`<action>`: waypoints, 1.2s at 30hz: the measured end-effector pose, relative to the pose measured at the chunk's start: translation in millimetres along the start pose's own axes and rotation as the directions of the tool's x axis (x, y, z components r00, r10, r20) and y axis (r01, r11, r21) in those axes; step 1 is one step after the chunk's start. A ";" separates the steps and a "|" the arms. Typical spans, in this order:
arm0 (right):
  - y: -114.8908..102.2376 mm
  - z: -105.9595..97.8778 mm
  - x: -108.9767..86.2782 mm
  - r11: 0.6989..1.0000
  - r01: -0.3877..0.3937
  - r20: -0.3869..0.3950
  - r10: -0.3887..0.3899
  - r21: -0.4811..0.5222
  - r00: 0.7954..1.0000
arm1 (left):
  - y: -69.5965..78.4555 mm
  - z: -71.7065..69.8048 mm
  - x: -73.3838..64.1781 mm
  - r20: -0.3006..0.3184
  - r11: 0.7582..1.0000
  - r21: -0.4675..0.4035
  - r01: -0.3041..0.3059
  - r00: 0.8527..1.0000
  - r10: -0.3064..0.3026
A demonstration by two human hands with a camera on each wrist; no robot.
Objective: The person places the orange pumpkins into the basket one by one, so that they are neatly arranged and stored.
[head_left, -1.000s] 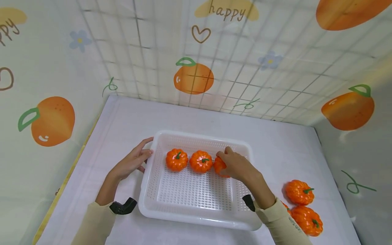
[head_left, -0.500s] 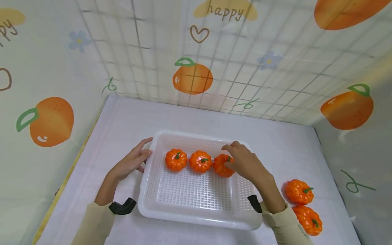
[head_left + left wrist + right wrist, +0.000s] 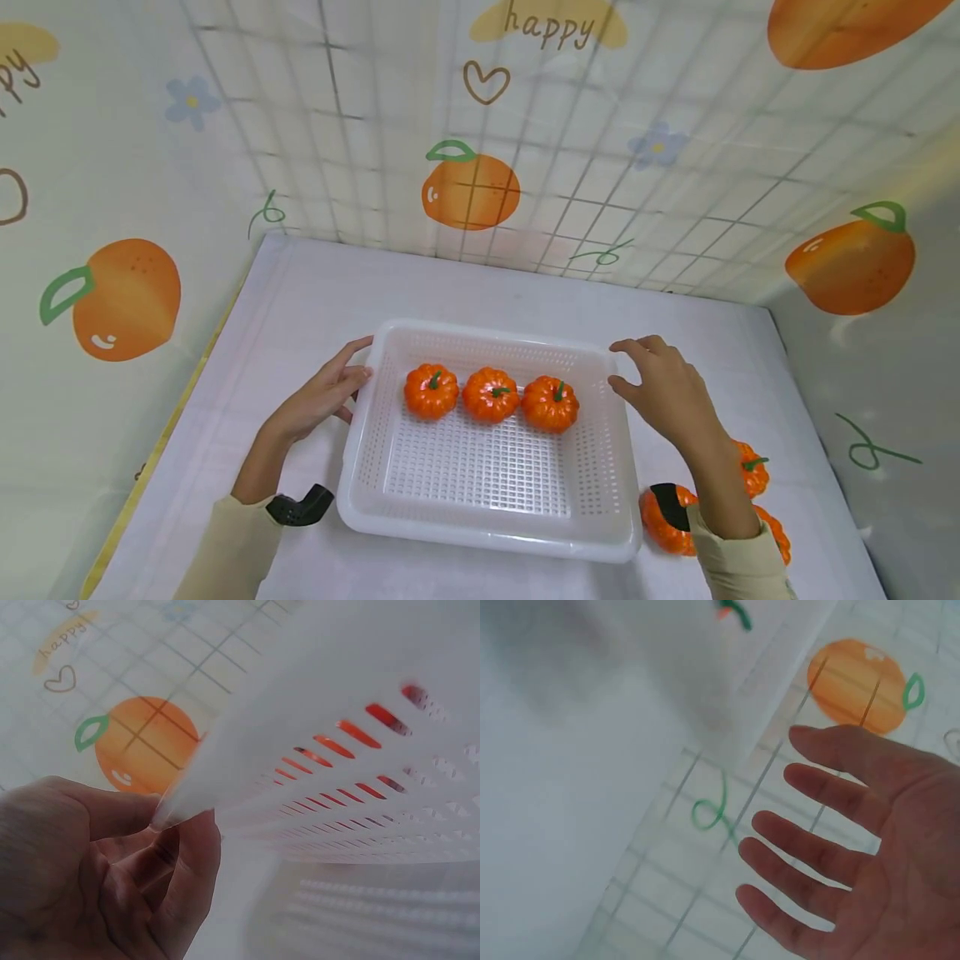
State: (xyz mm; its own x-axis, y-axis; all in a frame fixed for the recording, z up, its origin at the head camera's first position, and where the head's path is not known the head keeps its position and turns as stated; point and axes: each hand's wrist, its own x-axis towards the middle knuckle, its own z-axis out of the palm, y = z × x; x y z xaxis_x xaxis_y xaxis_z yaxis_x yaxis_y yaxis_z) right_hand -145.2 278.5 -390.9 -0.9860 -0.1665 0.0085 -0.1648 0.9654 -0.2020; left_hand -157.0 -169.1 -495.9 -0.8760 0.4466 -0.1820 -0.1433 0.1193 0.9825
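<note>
At lower centre, three ribbed orange pumpkins (image 3: pixel 491 395) sit in a white perforated plastic basket (image 3: pixel 487 540) between the left hand (image 3: pixel 318 400), pinching its rim, and the right hand (image 3: pixel 667 392), fingers spread, near its upper-right corner.

A basket (image 3: pixel 487 542) stands on a table (image 3: pixel 450 287), three pumpkins (image 3: pixel 491 397) in a row across its back half. The left hand (image 3: pixel 318 398) is on its left rim, the right hand (image 3: pixel 670 390) by its right. Three more pumpkins (image 3: pixel 660 531) lie right of the basket.
</note>
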 end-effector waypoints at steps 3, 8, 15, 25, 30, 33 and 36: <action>13.0 2.5 -6.6 0.998 -0.070 -0.012 0.070 0.008 0.997 | 0.2 0.1 0.2 0.001 1.000 0.005 0.000 1.000 0.000; 34.6 8.8 -21.1 0.984 -0.177 -0.008 0.177 0.028 0.984 | 1.5 1.0 -0.1 0.002 1.000 0.003 0.002 1.000 -0.002; 61.1 14.4 -36.8 0.954 -0.300 0.022 0.299 0.026 0.954 | 2.6 1.2 -0.6 0.005 1.000 -0.003 0.007 1.000 -0.007; 90.3 15.8 -54.0 0.896 -0.443 0.078 0.440 0.027 0.895 | 3.6 0.0 -1.4 0.014 1.000 -0.006 -0.010 1.000 0.010; 102.6 17.7 -57.7 0.846 -0.533 0.115 0.528 0.014 0.841 | 2.9 -0.6 -1.5 0.010 1.000 -0.007 -0.003 1.000 0.003; 108.0 19.5 -60.1 0.813 -0.582 0.124 0.576 0.012 0.808 | 2.9 -0.9 -1.7 0.007 1.000 -0.006 0.005 1.000 -0.005; 112.4 21.1 -62.5 0.771 -0.636 0.146 0.627 0.022 0.765 | 3.0 -0.8 -1.8 0.008 1.000 -0.005 0.008 1.000 -0.008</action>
State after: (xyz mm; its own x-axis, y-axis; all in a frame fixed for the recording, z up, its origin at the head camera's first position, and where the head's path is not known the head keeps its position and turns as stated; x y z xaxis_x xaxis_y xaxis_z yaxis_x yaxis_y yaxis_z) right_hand -101.6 393.2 -434.8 -0.8541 0.4486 -0.2633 0.5008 0.8460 -0.1832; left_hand -156.2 -170.2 -492.6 -0.8714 0.4523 -0.1897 -0.1524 0.1180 0.9813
